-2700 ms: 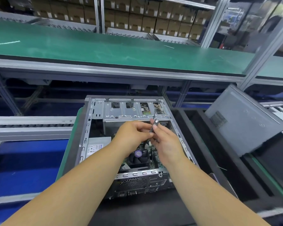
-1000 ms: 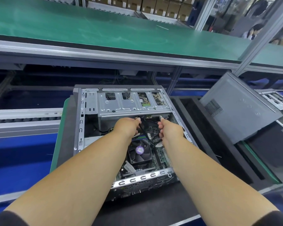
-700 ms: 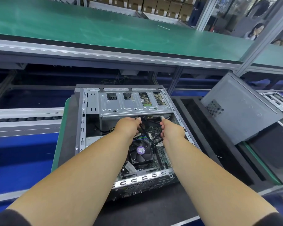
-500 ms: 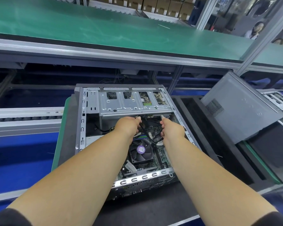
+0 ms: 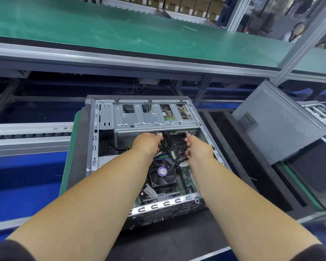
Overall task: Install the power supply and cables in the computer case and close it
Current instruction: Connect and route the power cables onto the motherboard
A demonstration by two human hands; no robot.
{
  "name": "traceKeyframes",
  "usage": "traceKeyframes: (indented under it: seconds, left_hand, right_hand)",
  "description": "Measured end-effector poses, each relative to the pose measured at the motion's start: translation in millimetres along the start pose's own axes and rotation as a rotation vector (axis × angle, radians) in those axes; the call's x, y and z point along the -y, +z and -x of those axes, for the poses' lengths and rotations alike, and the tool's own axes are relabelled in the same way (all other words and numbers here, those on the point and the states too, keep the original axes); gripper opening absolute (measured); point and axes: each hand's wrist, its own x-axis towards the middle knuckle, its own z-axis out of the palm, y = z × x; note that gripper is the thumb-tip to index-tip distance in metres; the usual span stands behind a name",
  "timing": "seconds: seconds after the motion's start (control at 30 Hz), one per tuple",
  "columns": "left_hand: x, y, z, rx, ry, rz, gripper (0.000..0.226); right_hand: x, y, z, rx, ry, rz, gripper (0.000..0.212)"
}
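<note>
Green matting covers the long assembly bench point(image 5: 120, 31) across the top of the frame, with stacked cartons behind it and blue flooring at lower left. At centre sits the open computer case point(image 5: 94, 140), lying on its side on a dark foam pad point(image 5: 177, 242), silver drive cage point(image 5: 154, 117) toward the top and rear vent grille toward the bottom. Inside, a black cooler fan point(image 5: 163, 173) with a purple hub sits on the green board.

Both arms reach into the case just below the drive cage. The left hand point(image 5: 146, 145) is curled around a dark cable end, and the right hand point(image 5: 197, 149) pinches a small connector near the cage's lower right edge; black cables point(image 5: 174, 154) loop between them. Whether either plug is seated, I cannot tell.

These cables look light and limp, so they will flop unless held close to the plug; the hard connector body is likely the place to grip, not the wires. The pins and the board beneath probably tolerate little side force. The sheet-metal edges look sharp.

At right, a grey side panel point(image 5: 282, 129) leans propped, well apart from the case and not yet fitted.
</note>
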Motion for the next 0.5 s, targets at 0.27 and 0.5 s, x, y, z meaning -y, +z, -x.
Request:
traceKeyframes:
  seconds: [0.27, 0.5]
  left_hand:
    - [1.1, 0.4, -1.6, 0.001, 0.005, -0.003, 0.023]
    - [3.5, 0.4, -2.6, -0.02, 0.01, 0.014, 0.022]
  right_hand:
    - [-0.5, 0.1, -0.2, 0.018, -0.01, -0.001, 0.026]
    - [1.5, 2.8, 1.6, -0.019, 0.012, -0.001, 0.021]
